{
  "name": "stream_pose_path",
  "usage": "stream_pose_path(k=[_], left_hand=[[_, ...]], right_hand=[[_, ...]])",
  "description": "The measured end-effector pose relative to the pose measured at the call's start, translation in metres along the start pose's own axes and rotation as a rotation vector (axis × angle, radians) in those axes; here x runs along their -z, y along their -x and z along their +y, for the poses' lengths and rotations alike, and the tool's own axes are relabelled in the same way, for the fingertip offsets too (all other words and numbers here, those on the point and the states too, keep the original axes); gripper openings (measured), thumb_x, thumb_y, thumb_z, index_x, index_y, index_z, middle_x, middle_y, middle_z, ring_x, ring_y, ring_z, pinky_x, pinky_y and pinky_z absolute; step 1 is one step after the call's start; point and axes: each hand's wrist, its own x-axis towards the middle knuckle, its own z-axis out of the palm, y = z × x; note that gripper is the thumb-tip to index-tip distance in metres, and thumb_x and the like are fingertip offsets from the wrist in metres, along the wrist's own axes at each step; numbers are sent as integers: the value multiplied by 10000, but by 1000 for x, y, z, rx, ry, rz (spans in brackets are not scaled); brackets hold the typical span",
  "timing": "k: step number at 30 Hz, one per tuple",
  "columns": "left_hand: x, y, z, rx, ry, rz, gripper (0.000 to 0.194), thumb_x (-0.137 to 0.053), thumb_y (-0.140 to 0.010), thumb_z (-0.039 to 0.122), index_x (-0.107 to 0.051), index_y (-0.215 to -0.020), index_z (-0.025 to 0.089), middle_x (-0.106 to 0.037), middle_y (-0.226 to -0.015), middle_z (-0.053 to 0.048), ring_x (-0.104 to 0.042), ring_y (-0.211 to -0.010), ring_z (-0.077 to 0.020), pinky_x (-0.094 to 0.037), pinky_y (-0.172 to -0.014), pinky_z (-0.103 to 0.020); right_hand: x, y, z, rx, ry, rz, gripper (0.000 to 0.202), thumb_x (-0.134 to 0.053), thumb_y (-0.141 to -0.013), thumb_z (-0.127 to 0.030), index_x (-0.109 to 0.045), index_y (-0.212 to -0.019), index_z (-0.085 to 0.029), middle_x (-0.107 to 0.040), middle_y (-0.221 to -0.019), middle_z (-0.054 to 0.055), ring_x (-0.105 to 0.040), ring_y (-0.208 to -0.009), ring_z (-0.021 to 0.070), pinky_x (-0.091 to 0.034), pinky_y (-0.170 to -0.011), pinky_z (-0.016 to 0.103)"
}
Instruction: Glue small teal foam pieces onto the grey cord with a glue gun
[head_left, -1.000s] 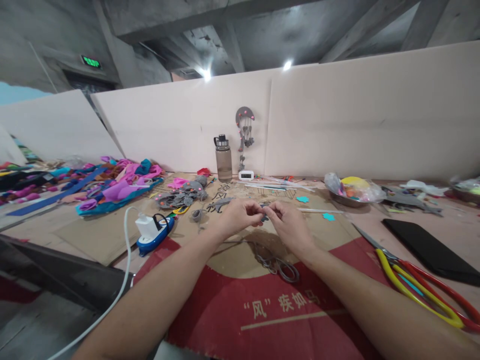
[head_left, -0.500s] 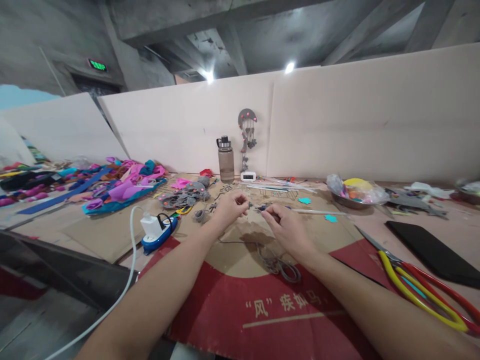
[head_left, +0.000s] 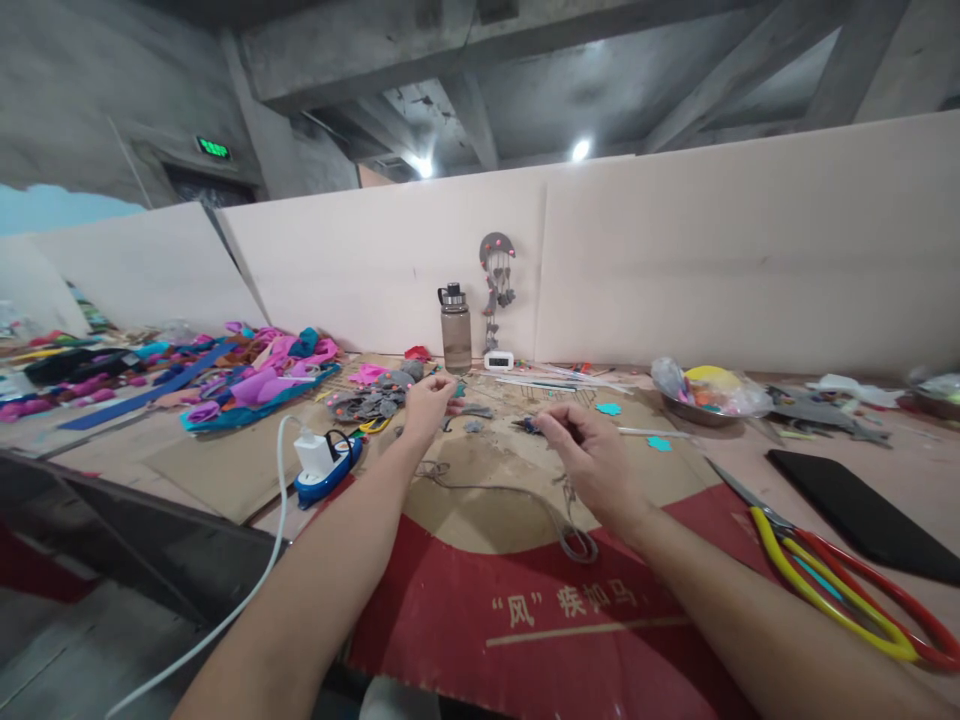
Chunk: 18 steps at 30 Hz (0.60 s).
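Gripping one small dark object (head_left: 528, 426) at its fingertips, the right hand (head_left: 596, 465) is above the cardboard (head_left: 465, 525). The left hand (head_left: 430, 408) is near grey felt pieces (head_left: 371, 402); its grip cannot be determined. Two turquoise cutouts (head_left: 659, 443) and one pair of scissors (head_left: 780, 520) lie rightward.

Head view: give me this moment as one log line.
left hand: near grey pile, grip unclear | right hand: pinching small dark item | grey cord: loose on cardboard | scissors: lying at far right
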Motion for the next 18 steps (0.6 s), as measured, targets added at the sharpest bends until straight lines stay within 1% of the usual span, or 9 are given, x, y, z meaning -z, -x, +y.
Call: stream_pose_path(k=[2, 5, 7, 9, 11, 12, 14, 16, 18], left_hand=[[3, -3, 0, 21, 53, 44, 198, -663, -651, 268, -544, -740, 136, -581, -610, 19, -636, -545, -123, -486, -469, -196], [6, -6, -1, 54, 127, 78, 184, -651, -649, 254, -540, -740, 140, -580, -602, 21, -640, -558, -124, -492, -482, -199], [5, -7, -2, 58, 157, 74, 178, -649, -642, 252, -538, -727, 143, -580, -596, 22, -644, -566, -131, -496, -488, -207], [4, -7, -3, 51, 170, 55, 181, -656, -628, 256, -539, -712, 147, -577, -592, 26, -645, -567, -136, -494, -486, -211], [3, -7, -3, 45, 175, 29, 199, -673, -610, 265, -542, -705, 149, -576, -595, 29, -647, -572, -140, -487, -481, -209], [2, -6, -3, 42, 180, 17, 213, -683, -603, 274, -543, -705, 150, -577, -598, 29, -647, -575, -141, -482, -476, -206], [1, -5, -1, 31, 195, -6, 243, -702, -591, 293, -543, -708, 151, -580, -610, 27, -647, -577, -139, -476, -470, -201], [0, -2, 2, 24, 211, -24, 262, -713, -585, 304, -542, -709, 150, -581, -616, 25, -646, -577, -138, -477, -471, -200], [-1, 0, 5, 24, 222, -45, 266, -717, -585, 304, -540, -708, 147, -579, -616, 23, -647, -579, -136, -481, -478, -199]], right_hand=[[1, 6, -10, 132, -15, -78, 197, -492, -886, -333, -591, -790, -193, -547, -690, 3, -476, -634, 127, -368, -608, 251], [1, 14, -24, 334, -28, -401, 183, -466, -900, -287, -623, -873, -197, -573, -761, 24, -508, -687, 127, -393, -652, 250], [-1, 16, -30, 426, -11, -612, 203, -482, -895, -310, -650, -889, -196, -582, -814, 41, -522, -742, 135, -405, -691, 257], [-4, 15, -30, 460, 13, -697, 230, -511, -882, -355, -671, -865, -190, -592, -866, 57, -531, -816, 151, -409, -749, 273], [-5, 10, -21, 417, 28, -642, 274, -489, -892, -376, -673, -834, -181, -605, -885, 61, -533, -870, 162, -403, -796, 286], [-5, 6, -15, 367, 40, -567, 301, -453, -909, -369, -668, -822, -177, -613, -870, 58, -538, -860, 160, -403, -793, 285], [-2, -3, 3, 182, 122, -380, 337, -391, -931, -345, -646, -794, -172, -625, -809, 46, -552, -800, 157, -404, -741, 277], [3, -12, 23, -22, 285, -177, 304, -411, -907, -338, -625, -771, -169, -628, -751, 43, -557, -735, 168, -395, -678, 278], [10, -19, 42, -177, 441, -139, 256, -432, -876, -311, -626, -788, -168, -648, -771, 61, -579, -727, 184, -394, -664, 286]])
